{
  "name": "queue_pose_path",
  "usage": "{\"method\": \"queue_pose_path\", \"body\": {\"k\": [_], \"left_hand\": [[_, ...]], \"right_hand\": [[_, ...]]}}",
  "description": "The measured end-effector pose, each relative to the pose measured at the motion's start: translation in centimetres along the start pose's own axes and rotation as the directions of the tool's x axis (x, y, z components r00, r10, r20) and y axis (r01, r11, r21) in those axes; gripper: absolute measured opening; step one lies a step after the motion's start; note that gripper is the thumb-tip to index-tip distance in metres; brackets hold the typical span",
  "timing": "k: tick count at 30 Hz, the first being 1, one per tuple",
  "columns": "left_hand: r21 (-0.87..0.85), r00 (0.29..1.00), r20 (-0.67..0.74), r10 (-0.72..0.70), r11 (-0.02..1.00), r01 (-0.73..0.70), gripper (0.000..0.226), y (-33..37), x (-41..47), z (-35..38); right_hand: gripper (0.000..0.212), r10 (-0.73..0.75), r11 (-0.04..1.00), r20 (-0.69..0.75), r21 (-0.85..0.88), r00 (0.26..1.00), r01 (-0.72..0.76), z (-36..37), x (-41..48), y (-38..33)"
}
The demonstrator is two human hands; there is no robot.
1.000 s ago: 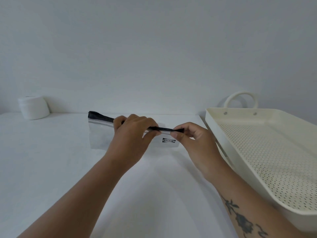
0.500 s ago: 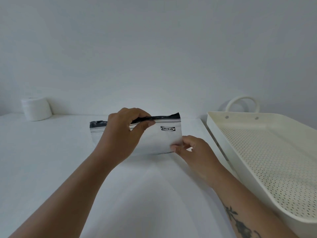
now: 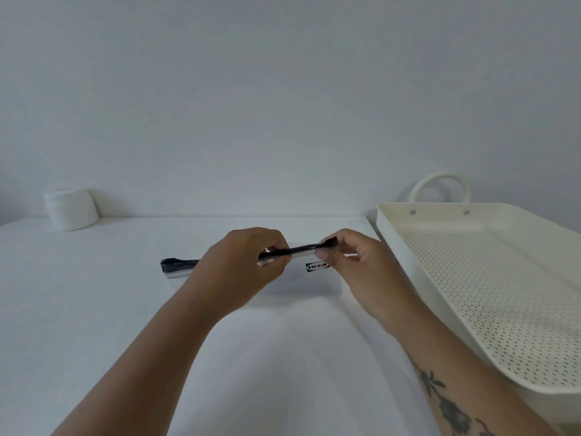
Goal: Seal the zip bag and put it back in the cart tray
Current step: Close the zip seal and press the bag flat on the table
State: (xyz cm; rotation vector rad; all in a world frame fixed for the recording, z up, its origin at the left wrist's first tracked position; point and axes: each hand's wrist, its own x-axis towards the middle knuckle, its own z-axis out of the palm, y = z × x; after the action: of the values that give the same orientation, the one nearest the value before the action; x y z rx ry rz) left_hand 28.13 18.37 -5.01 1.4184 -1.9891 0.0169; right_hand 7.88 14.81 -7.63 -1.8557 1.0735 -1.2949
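A clear zip bag [image 3: 309,280] with a black zip strip and a small black logo label is held upright just above the white table [image 3: 94,325]. My left hand [image 3: 242,272] pinches the black strip near its middle, hiding part of the bag. My right hand [image 3: 358,265] pinches the strip's right end. The strip's left end sticks out free past my left hand. To the right stands the cream perforated cart tray [image 3: 396,243], with nothing in the part that I can see.
A white cylindrical jar [image 3: 70,209] stands at the table's far left, against the wall. A looped handle [image 3: 440,187] rises at the tray's far end. The tray's near-left rim lies close to my right forearm.
My right hand rose from the bag's lower right corner to the strip's right end. The bag dropped lower and its strip now tilts up to the right. My left hand kept its pinch.
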Motion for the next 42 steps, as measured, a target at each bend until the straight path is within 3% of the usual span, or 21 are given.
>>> {"method": "queue_pose_path", "body": {"k": [9, 13, 16, 19, 23, 26, 29, 31, 34, 36, 38, 42], "left_hand": [[0.19, 0.994, 0.071, -0.081, 0.979, 0.066, 0.006, -0.2, -1.3, -0.8], [0.297, 0.993, 0.011, -0.115, 0.949, 0.107, 0.002, -1.5, -3.6, -2.0], [0.359, 0.989, 0.029, -0.143, 0.925, 0.123, 0.004, -1.9, -5.5, -2.1], [0.328, 0.987, 0.064, -0.147, 0.937, 0.118, 0.005, -1.7, -7.0, -2.1], [0.297, 0.985, 0.122, -0.118, 0.952, 0.077, 0.007, -0.6, -8.0, -2.5], [0.157, 0.952, 0.269, -0.145, 0.982, 0.106, 0.011, 0.4, -8.3, -2.7], [-0.057, 0.911, 0.383, -0.153, 0.98, 0.188, 0.021, 0.8, -7.9, -3.0], [-0.092, 0.94, 0.312, -0.142, 0.98, 0.178, 0.02, 0.5, -7.2, -2.8], [0.042, 0.967, 0.216, -0.133, 0.991, 0.127, 0.017, -0.8, -6.2, -1.9], [0.125, 0.953, 0.25, -0.17, 0.982, 0.142, 0.024, -1.7, -6.1, -1.1], [0.166, 0.93, 0.311, -0.196, 0.975, 0.149, 0.029, -2.1, -6.4, -0.4], [0.158, 0.92, 0.354, -0.167, 0.98, 0.118, 0.032, -1.3, -7.3, 0.3]], "right_hand": [[0.012, 0.099, 0.994, 0.01, -0.053, 0.995, -0.098, -1.0, -0.3, 1.0], [0.011, 0.092, 0.978, 0.036, -0.189, 0.995, -0.084, -1.1, -0.6, 1.1], [0.014, 0.105, 0.884, 0.134, -0.467, 0.985, -0.031, -0.2, -1.1, -0.1], [0.039, -0.06, 0.761, 0.198, -0.625, 0.978, 0.173, 1.4, -1.7, -2.1], [0.017, -0.175, 0.623, 0.294, -0.706, 0.94, 0.336, 2.5, -3.2, -3.2], [0.017, -0.15, 0.566, 0.308, -0.753, 0.939, 0.337, 1.3, -4.6, -2.6], [0.019, -0.092, 0.565, 0.319, -0.763, 0.943, 0.313, -0.4, -6.0, -1.9], [0.024, -0.055, 0.592, 0.35, -0.743, 0.935, 0.313, -1.2, -7.1, -1.9], [0.024, -0.011, 0.651, 0.359, -0.706, 0.933, 0.279, -2.3, -8.5, -2.0], [0.019, 0.051, 0.716, 0.353, -0.665, 0.934, 0.212, -3.0, -9.3, -1.8], [0.027, 0.115, 0.77, 0.358, -0.622, 0.927, 0.145, -3.4, -10.1, -1.4], [0.053, 0.175, 0.723, 0.252, -0.689, 0.952, 0.049, -3.3, -10.1, -1.1]]}}
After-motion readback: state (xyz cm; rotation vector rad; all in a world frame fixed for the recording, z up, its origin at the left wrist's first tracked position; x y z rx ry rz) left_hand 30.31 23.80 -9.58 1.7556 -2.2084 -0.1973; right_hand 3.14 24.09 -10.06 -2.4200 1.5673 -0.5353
